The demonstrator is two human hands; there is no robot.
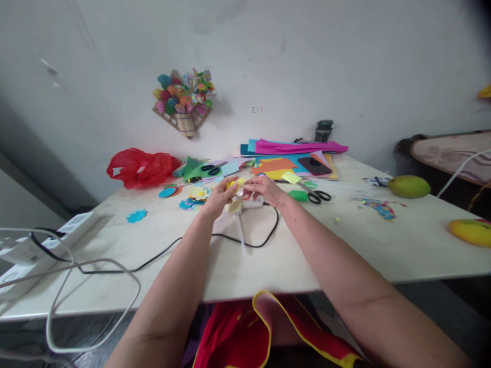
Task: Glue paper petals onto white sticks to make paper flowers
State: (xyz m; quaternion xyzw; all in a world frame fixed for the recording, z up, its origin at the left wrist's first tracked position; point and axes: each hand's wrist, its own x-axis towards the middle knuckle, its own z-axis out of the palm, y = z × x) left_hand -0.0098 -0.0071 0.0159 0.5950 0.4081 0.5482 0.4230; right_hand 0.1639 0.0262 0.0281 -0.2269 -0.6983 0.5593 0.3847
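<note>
My left hand (221, 197) is closed on a small yellow flower-like piece (241, 182) above the middle of the table. My right hand (265, 189) meets it from the other side, fingers bent and pressed together; what they pinch is too small to make out. Just under my hands lies a white glue gun (253, 203) with a black cord. A pale cream piece (234, 206) and a thin whitish stick (242, 232) are beside it. Left of my left hand are a pale yellow flower cutout (198, 193) and several blue cutouts (185, 204).
Black-handled scissors (319, 197) lie at right, another pair (213, 168) farther back. Coloured sheets (276, 166) and a phone (314, 166) lie behind. A red plastic bag (141, 168), a power strip (72, 230) with loose cables, and a green mango (409, 186) are on the table.
</note>
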